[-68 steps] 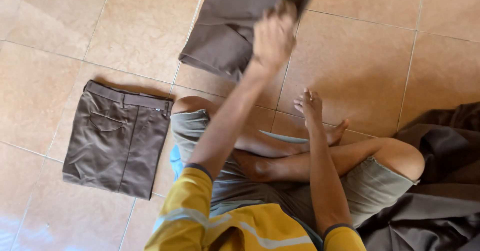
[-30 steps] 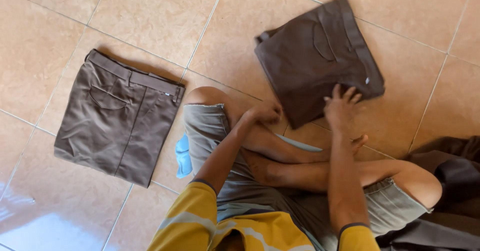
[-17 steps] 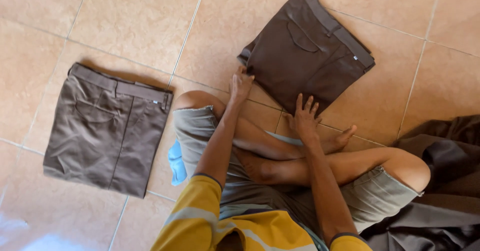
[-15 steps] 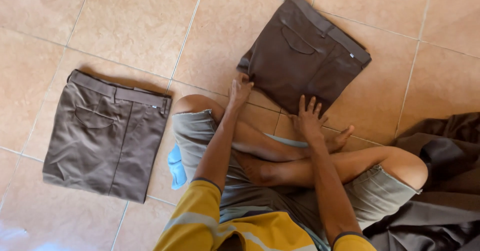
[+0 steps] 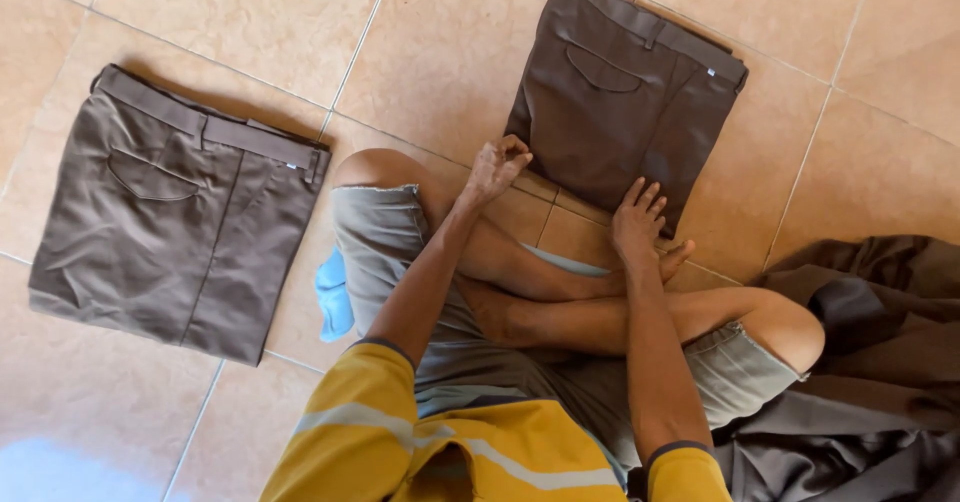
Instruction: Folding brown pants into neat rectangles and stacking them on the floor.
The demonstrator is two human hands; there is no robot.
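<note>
The folded dark brown trousers (image 5: 625, 112) lie flat on the tiled floor (image 5: 250, 22), just in front of the person's crossed legs (image 5: 560, 292). The waistband is at the far edge, running from upper left down to the right, so the bundle is a little turned. Its long axis goes from the waistband toward the person, and the back pocket faces up.

The left hand (image 5: 497, 167) touches the near left corner of these trousers; its fingers are curled together at the edge, but I cannot tell if they pinch the cloth. The right hand (image 5: 638, 222) rests on the near edge with the fingers spread and flat, holding nothing.

A second folded pair of brown trousers (image 5: 175, 217) lies well apart on the left, waistband also far. A small blue cloth (image 5: 335, 297) shows beside the left thigh. A heap of dark brown fabric (image 5: 865, 362) lies at the right, touching the right knee.
</note>
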